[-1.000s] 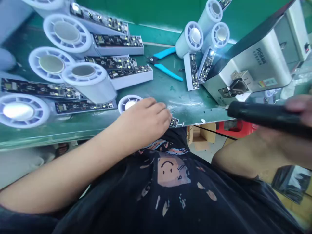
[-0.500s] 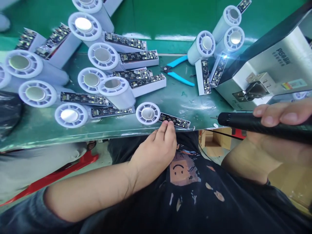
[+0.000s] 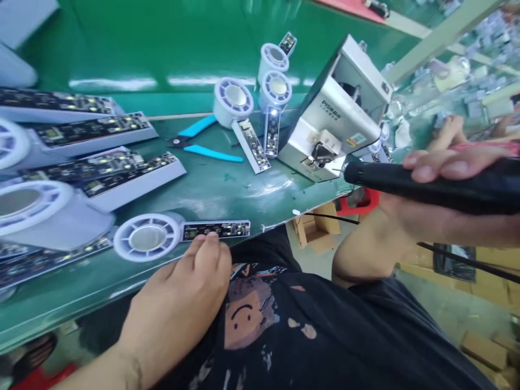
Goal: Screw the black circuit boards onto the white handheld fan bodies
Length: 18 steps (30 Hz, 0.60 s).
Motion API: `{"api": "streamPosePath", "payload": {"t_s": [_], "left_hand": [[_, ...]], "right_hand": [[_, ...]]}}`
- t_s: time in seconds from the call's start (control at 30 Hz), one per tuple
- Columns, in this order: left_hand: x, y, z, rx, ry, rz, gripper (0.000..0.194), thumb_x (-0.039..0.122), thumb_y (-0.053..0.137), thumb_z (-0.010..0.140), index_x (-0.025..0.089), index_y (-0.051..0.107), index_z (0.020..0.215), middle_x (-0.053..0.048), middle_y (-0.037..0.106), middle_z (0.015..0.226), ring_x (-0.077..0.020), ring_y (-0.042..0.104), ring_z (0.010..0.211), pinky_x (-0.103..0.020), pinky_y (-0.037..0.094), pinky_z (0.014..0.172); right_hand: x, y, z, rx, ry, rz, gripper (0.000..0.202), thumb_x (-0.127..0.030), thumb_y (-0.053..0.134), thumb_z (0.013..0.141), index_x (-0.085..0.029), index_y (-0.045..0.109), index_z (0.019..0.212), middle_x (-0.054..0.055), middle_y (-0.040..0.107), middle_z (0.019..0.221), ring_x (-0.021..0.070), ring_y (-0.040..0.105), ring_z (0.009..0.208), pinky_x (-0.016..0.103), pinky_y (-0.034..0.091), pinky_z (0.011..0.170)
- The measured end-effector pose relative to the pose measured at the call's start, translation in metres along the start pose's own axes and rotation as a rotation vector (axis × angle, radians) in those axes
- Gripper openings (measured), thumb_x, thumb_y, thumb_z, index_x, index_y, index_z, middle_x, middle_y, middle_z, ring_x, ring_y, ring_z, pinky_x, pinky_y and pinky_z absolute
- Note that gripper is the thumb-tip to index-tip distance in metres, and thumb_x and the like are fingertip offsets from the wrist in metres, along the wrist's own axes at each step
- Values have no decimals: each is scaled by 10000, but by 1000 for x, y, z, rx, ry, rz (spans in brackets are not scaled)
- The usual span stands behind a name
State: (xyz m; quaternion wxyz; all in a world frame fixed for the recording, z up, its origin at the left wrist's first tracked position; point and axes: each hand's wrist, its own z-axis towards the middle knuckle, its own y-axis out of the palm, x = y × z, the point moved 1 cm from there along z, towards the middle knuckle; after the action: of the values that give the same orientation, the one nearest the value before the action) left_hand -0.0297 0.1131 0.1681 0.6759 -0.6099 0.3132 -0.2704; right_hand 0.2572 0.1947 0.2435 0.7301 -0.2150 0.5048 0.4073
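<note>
Left hand (image 3: 181,298) nearest, fingers together, fingertips on circuit board (image 3: 227,229) of near device (image 3: 148,238); thumb hidden, so could not tell whether it pinched. Near device lay on its own by near edge of tabletop (image 3: 207,195). Right hand (image 3: 455,219) was wrapped round black screwdriver (image 3: 441,196), bit just beside metal box (image 3: 311,119). Beyond near device, blue-handled cutters (image 3: 213,153) lay open between left-hand devices (image 3: 87,219) and three far devices (image 3: 277,86).

The bench (image 3: 211,195) looks glossy; by its front edge, a smooth plastic casing (image 3: 169,234) bears a shiny metal disc (image 3: 147,237); the screwdriver (image 3: 467,192) looks matt plastic.
</note>
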Motion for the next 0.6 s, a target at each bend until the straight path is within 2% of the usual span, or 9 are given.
{"api": "streamPosePath", "payload": {"t_s": [0.03, 0.07, 0.1, 0.17, 0.23, 0.37, 0.5, 0.53, 0.6], "left_hand": [[0, 0, 0, 4, 5, 4, 317, -24, 449, 905, 53, 753, 944, -183, 754, 972, -269, 767, 900, -271, 588, 604], [0, 0, 0, 15, 5, 2, 327, -18, 436, 913, 58, 754, 931, -182, 753, 966, -266, 766, 899, -272, 593, 609], [1, 1, 0, 33, -2, -2, 337, -14, 425, 917, 60, 754, 914, -184, 752, 957, -267, 766, 889, -273, 596, 603], [2, 1, 0, 49, -10, -8, 335, -9, 426, 911, 62, 752, 882, -193, 752, 951, -270, 767, 860, -277, 596, 574], [4, 3, -1, 14, -8, -9, 320, -16, 445, 892, 74, 751, 858, -193, 754, 964, -270, 766, 844, -281, 597, 559], [4, 5, -5, -51, -17, -25, 283, -12, 484, 883, 87, 747, 856, -192, 749, 1001, -277, 763, 859, -300, 611, 577], [4, 5, -6, -24, -40, -42, 265, -10, 496, 882, 94, 738, 863, -177, 742, 975, -286, 762, 888, -287, 578, 539], [4, 6, -6, -26, -43, -49, 262, -8, 497, 884, 99, 736, 868, -171, 741, 976, -288, 761, 902, -286, 574, 538], [4, 7, -6, -32, -45, -60, 254, -2, 501, 886, 105, 731, 880, -166, 743, 988, -288, 759, 924, -287, 581, 556]], "right_hand": [[4, 10, -3, 82, -179, -16, 897, -489, -367, 831, -247, 498, 839, -29, 365, 600, 25, 478, 453, 205, 456, 469], [9, 19, -5, 38, -257, -86, 804, -486, -312, 869, -244, 452, 801, -30, 360, 611, 18, 482, 473, 198, 460, 489], [15, 25, -6, -27, -310, -145, 707, -579, -176, 917, -246, 438, 810, -36, 357, 635, 17, 484, 487, 194, 455, 489], [26, 31, -6, -192, -308, -237, 582, -678, 60, 937, -246, 434, 820, -41, 356, 682, 14, 522, 535, 190, 479, 523], [33, 32, -5, -266, -311, -245, 540, -687, 163, 928, -249, 471, 853, -36, 386, 760, 9, 544, 568, 201, 505, 554], [41, 39, -7, -146, -306, -137, 489, -509, 144, 973, -269, 565, 914, -36, 499, 965, -15, 555, 629, 185, 511, 589], [43, 50, -11, -155, -299, 25, 609, -422, 97, 966, -236, 667, 860, -16, 531, 847, 10, 564, 601, 184, 471, 555], [44, 52, -12, -169, -305, 38, 562, -445, 164, 973, -239, 677, 870, -19, 518, 802, 20, 566, 594, 188, 468, 550], [48, 54, -15, -176, -320, 56, 382, -550, 426, 946, -262, 674, 910, -42, 489, 712, 35, 555, 573, 188, 466, 528]]}}
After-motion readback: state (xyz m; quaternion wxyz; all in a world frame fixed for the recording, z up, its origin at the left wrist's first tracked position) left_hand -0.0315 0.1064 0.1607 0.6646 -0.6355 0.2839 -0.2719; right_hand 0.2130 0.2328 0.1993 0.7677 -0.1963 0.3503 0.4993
